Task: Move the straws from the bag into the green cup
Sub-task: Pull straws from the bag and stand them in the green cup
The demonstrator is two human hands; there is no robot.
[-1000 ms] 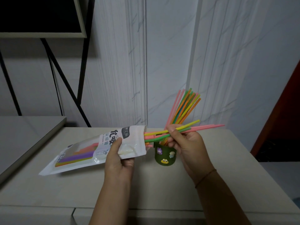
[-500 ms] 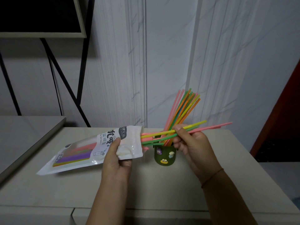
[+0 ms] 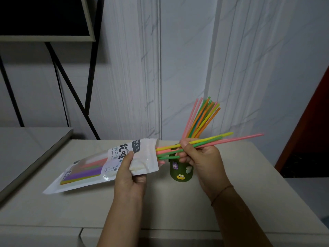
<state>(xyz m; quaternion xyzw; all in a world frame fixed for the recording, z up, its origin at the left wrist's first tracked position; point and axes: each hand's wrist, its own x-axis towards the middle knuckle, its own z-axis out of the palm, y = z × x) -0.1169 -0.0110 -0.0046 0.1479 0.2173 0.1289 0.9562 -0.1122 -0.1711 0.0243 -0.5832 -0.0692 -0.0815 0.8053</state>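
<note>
My left hand point(image 3: 130, 177) grips the white straw bag point(image 3: 99, 166) near its open mouth and holds it tilted above the table. Purple, pink, green and yellow straws show through its clear window. My right hand point(image 3: 199, 157) pinches a small bunch of yellow, green and pink straws point(image 3: 222, 139), lying almost level, with their left ends still inside the bag's mouth. Behind my right hand stands the green cup point(image 3: 180, 172) with cartoon stickers. Several straws in the cup point(image 3: 201, 120) fan up and to the right.
The work happens on a beige table point(image 3: 178, 207) against a grey marbled wall. A lower grey surface point(image 3: 26, 145) lies to the left, with a black metal frame point(image 3: 71, 82) behind it. A dark red panel point(image 3: 313, 118) stands at the right.
My right hand has pulled the bunch of straws farther right out of the bag. The bag in my left hand has shifted slightly left and down.
</note>
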